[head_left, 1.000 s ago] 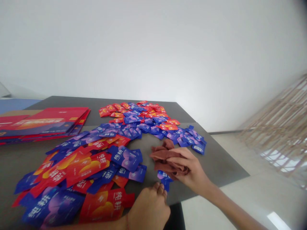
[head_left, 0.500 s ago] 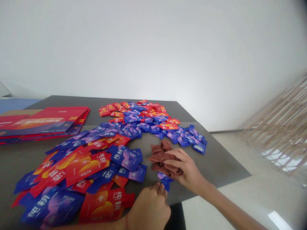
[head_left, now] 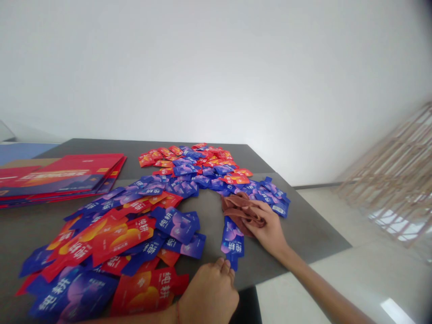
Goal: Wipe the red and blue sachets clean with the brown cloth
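Across the left and middle of the tabletop (head_left: 310, 229) lie sachets (head_left: 118, 238), reaching back near its far edge. A flat stack of cartons (head_left: 60, 180) sits at the left rear corner. Right of centre, a cloth (head_left: 239, 209) lies touching the sachets behind and before it.

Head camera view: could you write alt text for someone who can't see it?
A right hand rests on a brown cloth on a grey table strewn with red and blue sachets, while the left hand sits at the near edge.
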Available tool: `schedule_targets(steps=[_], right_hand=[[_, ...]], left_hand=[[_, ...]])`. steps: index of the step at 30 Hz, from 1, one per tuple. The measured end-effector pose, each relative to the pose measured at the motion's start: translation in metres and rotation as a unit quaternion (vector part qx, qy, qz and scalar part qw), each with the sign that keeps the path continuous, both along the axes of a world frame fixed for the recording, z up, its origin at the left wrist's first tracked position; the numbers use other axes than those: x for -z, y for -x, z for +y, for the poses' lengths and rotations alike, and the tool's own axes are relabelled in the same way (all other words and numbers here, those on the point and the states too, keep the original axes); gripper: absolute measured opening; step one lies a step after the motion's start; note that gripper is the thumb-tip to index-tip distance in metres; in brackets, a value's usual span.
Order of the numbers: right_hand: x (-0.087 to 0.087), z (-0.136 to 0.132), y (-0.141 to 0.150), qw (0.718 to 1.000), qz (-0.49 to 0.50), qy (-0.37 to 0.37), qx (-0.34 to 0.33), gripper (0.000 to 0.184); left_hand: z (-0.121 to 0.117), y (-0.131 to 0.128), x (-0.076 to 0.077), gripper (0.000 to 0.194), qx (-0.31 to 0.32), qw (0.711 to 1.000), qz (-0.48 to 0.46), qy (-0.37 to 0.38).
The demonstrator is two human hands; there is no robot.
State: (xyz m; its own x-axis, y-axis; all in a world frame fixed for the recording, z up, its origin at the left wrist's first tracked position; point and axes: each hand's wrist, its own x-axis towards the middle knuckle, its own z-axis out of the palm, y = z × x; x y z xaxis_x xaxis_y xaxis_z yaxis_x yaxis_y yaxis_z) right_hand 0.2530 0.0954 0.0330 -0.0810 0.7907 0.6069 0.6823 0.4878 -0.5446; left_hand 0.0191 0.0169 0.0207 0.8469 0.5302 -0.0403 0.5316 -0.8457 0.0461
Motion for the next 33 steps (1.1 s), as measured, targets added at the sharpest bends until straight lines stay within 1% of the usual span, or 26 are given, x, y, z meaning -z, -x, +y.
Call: schedule_targets(steps=[3,5,8,10,12,15,17,20,22,24,26,28,30,33], right_hand=[[-0.004,-0.009,-0.01,1.0,0.01,-0.003,0.023,0.024],[-0.003,-0.013,-0.019,0.999,0.005,-0.009,0.038,0.023],[0.003,-0.016,-0.028,0.999,-0.001,-0.012,0.05,0.021],[0.009,-0.017,-0.031,0.999,0.001,-0.012,0.053,0.021],[0.015,-0.018,-0.031,0.998,0.004,-0.014,0.054,0.021],[0.019,-0.018,-0.03,0.998,0.011,-0.021,0.053,0.022],[0.02,-0.018,-0.029,0.998,0.016,-0.026,0.053,0.022],[0.02,-0.018,-0.028,0.997,0.022,-0.029,0.062,0.023],[0.021,-0.019,-0.029,0.996,0.027,-0.028,0.08,0.024],[0.023,-0.021,-0.03,0.992,0.033,-0.031,0.117,0.024],[0.024,-0.022,-0.033,0.985,0.043,-0.034,0.161,0.024],[0.025,-0.023,-0.036,0.98,0.06,-0.033,0.189,0.025],[0.026,-0.023,-0.037,0.978,0.07,-0.026,0.194,0.026],[0.026,-0.022,-0.038,0.979,0.066,-0.024,0.19,0.026]], left_hand=[[0.003,0.001,-0.002,0.028,0.011,1.0,0.004,-0.004],[0.005,0.003,-0.006,0.025,0.026,1.0,0.001,-0.005],[0.006,0.005,-0.01,0.021,0.04,0.999,-0.001,0.0],[0.005,0.006,-0.009,0.02,0.032,0.999,0.002,-0.003],[0.003,0.005,-0.006,0.022,0.026,1.0,0.003,-0.014],[0.002,0.005,-0.003,0.026,0.035,0.999,0.009,-0.03],[0.002,0.005,-0.006,0.029,0.036,0.999,0.016,-0.034],[0.003,0.004,-0.017,0.031,0.029,0.999,0.026,-0.033],[0.005,0.003,-0.025,0.03,0.026,0.999,0.033,-0.032],[0.006,0.003,-0.029,0.029,0.026,0.998,0.034,-0.041],[0.007,0.004,-0.03,0.031,0.03,0.997,0.011,-0.064],[0.008,0.007,-0.028,0.037,0.038,0.995,-0.03,-0.084],[0.009,0.01,-0.026,0.041,0.037,0.994,-0.057,-0.085],[0.011,0.012,-0.023,0.048,0.022,0.997,-0.049,-0.053]])
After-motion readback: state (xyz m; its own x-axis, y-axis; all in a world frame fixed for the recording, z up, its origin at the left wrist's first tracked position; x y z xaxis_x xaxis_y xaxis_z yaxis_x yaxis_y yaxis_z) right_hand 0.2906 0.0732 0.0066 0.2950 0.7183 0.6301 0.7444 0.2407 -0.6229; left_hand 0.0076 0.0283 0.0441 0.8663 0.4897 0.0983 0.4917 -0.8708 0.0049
